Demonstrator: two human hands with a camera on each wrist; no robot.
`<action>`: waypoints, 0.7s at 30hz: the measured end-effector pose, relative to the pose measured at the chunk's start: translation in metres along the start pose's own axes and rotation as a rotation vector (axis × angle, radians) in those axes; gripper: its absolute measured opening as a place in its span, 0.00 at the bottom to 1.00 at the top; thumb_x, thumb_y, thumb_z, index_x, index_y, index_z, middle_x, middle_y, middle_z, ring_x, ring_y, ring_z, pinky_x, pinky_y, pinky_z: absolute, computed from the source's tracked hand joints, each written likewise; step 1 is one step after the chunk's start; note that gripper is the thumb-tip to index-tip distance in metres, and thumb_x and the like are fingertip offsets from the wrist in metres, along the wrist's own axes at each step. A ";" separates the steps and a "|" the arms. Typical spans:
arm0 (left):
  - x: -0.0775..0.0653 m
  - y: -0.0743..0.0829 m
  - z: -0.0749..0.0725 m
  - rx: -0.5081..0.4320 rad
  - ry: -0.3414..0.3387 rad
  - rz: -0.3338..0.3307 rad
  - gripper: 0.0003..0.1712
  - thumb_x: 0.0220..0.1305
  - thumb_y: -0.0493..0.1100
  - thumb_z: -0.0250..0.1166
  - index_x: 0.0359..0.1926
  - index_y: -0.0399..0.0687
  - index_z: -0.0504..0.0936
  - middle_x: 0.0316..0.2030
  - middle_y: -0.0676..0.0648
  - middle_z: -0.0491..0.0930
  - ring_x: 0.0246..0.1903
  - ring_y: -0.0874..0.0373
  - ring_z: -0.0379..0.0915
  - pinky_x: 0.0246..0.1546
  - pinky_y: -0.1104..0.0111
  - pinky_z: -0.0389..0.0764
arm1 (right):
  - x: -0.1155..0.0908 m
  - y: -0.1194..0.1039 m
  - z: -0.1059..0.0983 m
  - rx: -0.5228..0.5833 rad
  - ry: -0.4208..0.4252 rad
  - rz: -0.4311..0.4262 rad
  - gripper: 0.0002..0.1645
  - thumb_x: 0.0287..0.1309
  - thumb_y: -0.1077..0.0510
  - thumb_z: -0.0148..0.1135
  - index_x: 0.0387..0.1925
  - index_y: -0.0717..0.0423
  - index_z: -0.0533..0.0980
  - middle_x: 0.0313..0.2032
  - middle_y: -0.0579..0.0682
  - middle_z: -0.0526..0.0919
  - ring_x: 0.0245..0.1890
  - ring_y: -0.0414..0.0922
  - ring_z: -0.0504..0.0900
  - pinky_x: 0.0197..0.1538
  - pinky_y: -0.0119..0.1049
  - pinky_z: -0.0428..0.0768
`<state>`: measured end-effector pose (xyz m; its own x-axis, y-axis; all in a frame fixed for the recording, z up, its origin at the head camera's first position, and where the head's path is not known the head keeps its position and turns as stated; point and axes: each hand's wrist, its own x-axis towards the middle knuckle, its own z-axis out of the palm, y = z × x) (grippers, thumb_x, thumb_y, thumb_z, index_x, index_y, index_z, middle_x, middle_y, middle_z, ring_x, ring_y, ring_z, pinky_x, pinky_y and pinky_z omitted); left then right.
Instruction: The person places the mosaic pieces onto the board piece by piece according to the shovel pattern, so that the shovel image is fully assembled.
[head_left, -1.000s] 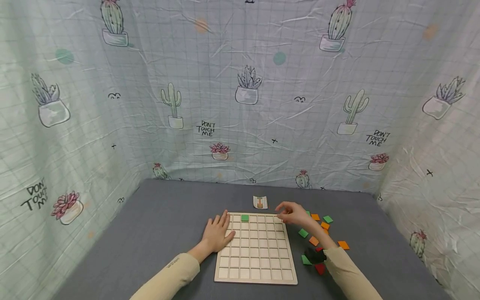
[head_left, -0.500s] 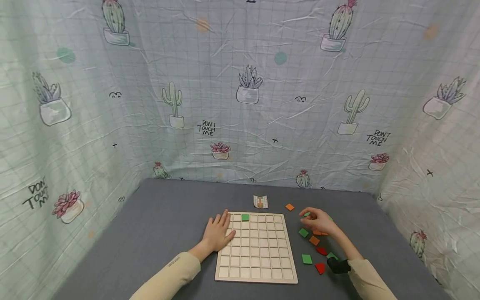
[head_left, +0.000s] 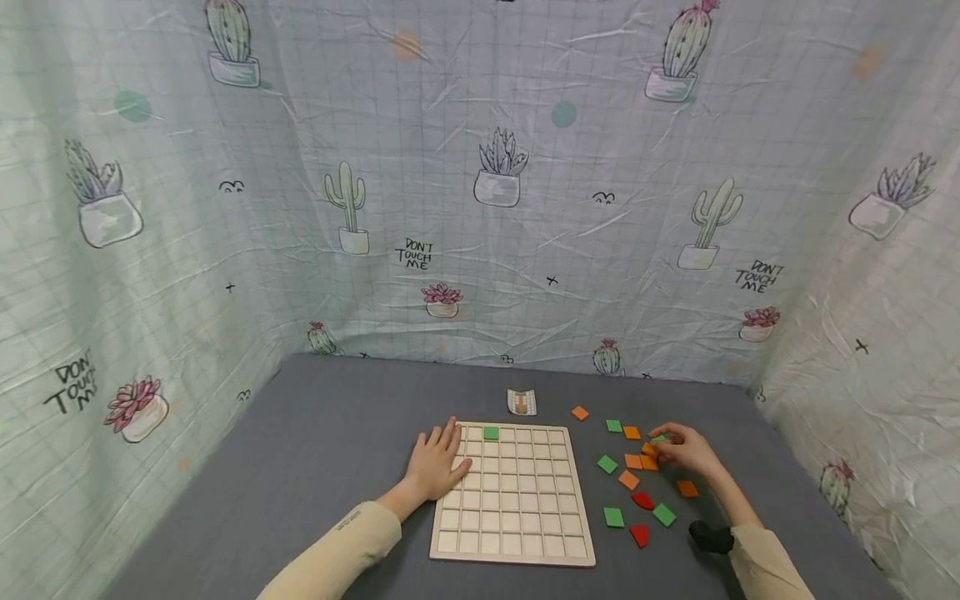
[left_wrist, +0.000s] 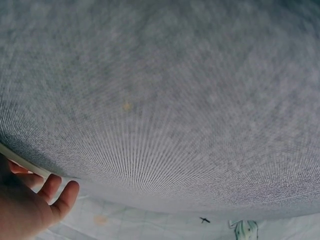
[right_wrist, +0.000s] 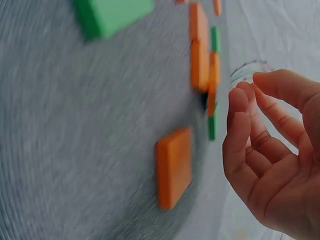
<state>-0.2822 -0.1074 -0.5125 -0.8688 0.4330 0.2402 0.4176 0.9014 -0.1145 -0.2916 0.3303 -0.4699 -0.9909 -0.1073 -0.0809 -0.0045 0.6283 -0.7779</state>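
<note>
My left hand point(head_left: 432, 467) rests with spread fingers on the left edge of a wooden grid board point(head_left: 510, 504); part of it shows in the left wrist view, hand point(left_wrist: 37, 205) at the board's rim. One green tile point(head_left: 491, 433) sits in the board's top row. My right hand point(head_left: 688, 450) is over the scattered tiles, its fingertips near a green tile point(head_left: 660, 437) and an orange tile point(head_left: 649, 448). In the right wrist view, the right hand point(right_wrist: 275, 155) has loosely bent fingers and nothing between them, with an orange tile point(right_wrist: 175, 167) beside it.
Several green, orange and red tiles lie right of the board, among them a red piece point(head_left: 640, 535) and a green tile point(head_left: 613, 517). A lone orange tile point(head_left: 580, 413) lies off the board's far right corner. A small patterned card point(head_left: 521, 403) lies behind the board.
My right hand has moved right, from the board's far right corner to over the tiles. An orange tile now shows near that corner. The left hand stays put.
</note>
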 end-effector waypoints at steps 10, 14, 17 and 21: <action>-0.002 0.001 0.001 -0.012 0.005 0.000 0.36 0.64 0.61 0.43 0.64 0.40 0.61 0.64 0.41 0.59 0.57 0.46 0.61 0.48 0.54 0.63 | 0.008 0.027 -0.012 -0.005 0.003 0.117 0.23 0.59 0.55 0.53 0.50 0.69 0.70 0.33 0.51 0.82 0.26 0.40 0.78 0.30 0.36 0.75; -0.001 0.001 0.001 -0.020 -0.005 -0.003 0.36 0.65 0.61 0.42 0.64 0.40 0.60 0.65 0.41 0.58 0.58 0.46 0.61 0.48 0.54 0.63 | 0.011 0.029 -0.016 0.008 -0.018 0.144 0.25 0.59 0.54 0.53 0.53 0.68 0.68 0.33 0.50 0.83 0.25 0.40 0.78 0.30 0.36 0.74; -0.001 0.001 0.001 -0.023 -0.004 -0.003 0.36 0.65 0.61 0.42 0.64 0.40 0.60 0.65 0.41 0.58 0.58 0.46 0.61 0.48 0.54 0.63 | 0.014 0.027 -0.016 0.001 -0.029 0.145 0.26 0.59 0.55 0.52 0.55 0.67 0.67 0.33 0.51 0.82 0.23 0.40 0.78 0.29 0.36 0.74; -0.001 0.001 0.001 -0.033 -0.005 -0.005 0.36 0.65 0.60 0.43 0.65 0.40 0.59 0.65 0.41 0.58 0.58 0.45 0.60 0.48 0.54 0.63 | 0.019 0.026 -0.016 -0.010 -0.039 0.144 0.26 0.59 0.56 0.53 0.56 0.67 0.66 0.31 0.51 0.82 0.21 0.40 0.77 0.26 0.35 0.73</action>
<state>-0.2815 -0.1073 -0.5140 -0.8721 0.4289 0.2356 0.4221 0.9029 -0.0815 -0.3128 0.3567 -0.4820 -0.9754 -0.0451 -0.2158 0.1361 0.6469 -0.7504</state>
